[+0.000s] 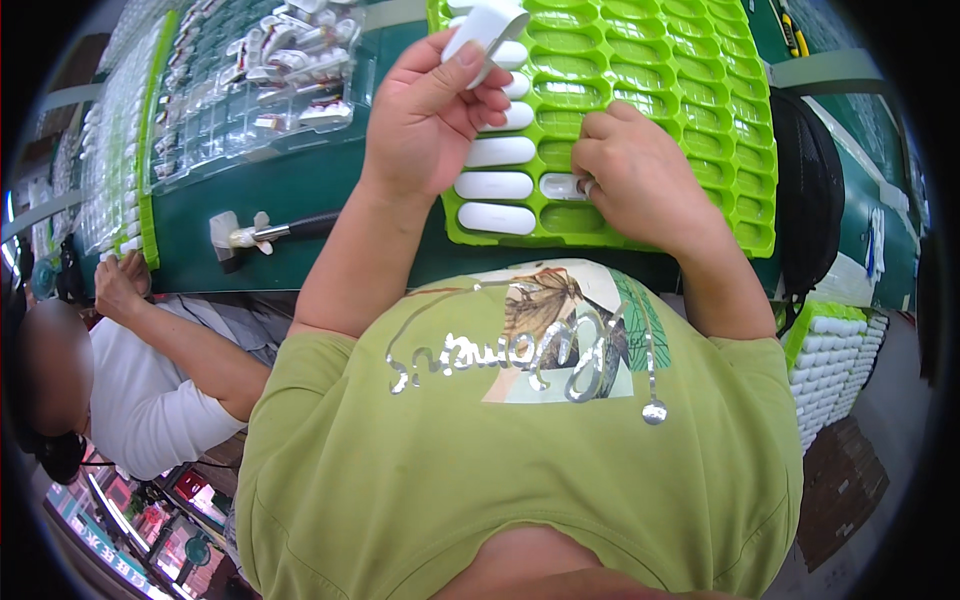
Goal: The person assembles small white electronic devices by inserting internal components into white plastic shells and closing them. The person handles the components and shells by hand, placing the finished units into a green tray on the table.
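Note:
My left hand (pixel 425 115) is raised over the left side of a lime green tray (pixel 610 238), pinching a bent, glossy white strip (pixel 490 35) between thumb and fingers. Rows of oval pockets fill the tray, and its left column holds several rounded white plastic pieces (pixel 496 218). My right hand (pixel 640 175) reaches down into the second column with its fingers curled; a ring shows on one finger. Beside those fingers a white oval shell (pixel 562 187), its hollow side up, lies in a pocket. My fingertips are hidden, so anything they grip cannot be seen.
Left of the tray, a hammer (pixel 270 232) lies on the dark green table (pixel 330 165). Beyond it stands a clear plastic tray (pixel 260 140) with loose white parts. A co-worker's hand (pixel 122 285) is at the far left. A black bag (pixel 810 190) borders the tray's right side.

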`<control>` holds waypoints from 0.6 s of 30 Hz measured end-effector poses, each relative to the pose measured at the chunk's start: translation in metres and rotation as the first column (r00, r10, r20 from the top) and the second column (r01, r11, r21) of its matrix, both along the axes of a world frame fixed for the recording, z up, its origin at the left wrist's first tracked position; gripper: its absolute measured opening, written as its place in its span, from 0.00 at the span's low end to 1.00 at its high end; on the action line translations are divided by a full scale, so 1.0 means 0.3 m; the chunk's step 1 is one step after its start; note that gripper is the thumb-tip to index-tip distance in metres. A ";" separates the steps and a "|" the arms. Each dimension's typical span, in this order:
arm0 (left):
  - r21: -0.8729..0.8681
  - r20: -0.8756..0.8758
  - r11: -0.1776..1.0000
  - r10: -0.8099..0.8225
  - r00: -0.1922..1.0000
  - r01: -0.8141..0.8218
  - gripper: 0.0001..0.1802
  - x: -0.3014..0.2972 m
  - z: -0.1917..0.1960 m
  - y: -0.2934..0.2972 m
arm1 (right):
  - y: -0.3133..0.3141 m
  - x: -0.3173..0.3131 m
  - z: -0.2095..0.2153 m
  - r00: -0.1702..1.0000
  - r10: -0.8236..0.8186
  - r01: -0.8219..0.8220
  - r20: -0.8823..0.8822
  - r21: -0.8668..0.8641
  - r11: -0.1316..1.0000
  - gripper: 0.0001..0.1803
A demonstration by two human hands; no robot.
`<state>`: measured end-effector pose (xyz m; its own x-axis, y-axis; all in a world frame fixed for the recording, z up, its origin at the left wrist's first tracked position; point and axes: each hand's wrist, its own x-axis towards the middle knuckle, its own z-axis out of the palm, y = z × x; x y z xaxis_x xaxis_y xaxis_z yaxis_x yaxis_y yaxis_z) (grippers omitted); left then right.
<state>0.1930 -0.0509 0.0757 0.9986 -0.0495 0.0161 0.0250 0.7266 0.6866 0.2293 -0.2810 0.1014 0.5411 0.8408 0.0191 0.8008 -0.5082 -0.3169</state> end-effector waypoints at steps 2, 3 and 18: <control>-0.175 -0.120 0.982 -0.100 0.988 0.078 0.15 -0.007 0.016 0.008 | 0.001 0.010 0.017 0.999 -0.010 0.010 -0.050 0.005 1.000 0.01; -0.267 -0.160 0.955 -0.177 0.971 0.130 0.17 -0.007 0.012 0.014 | -0.004 0.013 0.027 0.996 -0.025 0.026 -0.091 0.013 1.000 0.01; -0.253 -0.102 0.924 -0.320 0.942 0.287 0.20 -0.029 0.030 -0.010 | 0.042 0.018 0.009 0.361 0.055 0.753 -0.931 0.326 0.571 0.24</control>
<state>0.1843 -0.0539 0.0846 0.9293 -0.3620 -0.0739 0.3521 0.8070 0.4740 0.2348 -0.2686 0.1041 0.8394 0.4943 -0.2262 -0.2677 0.0137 -0.9634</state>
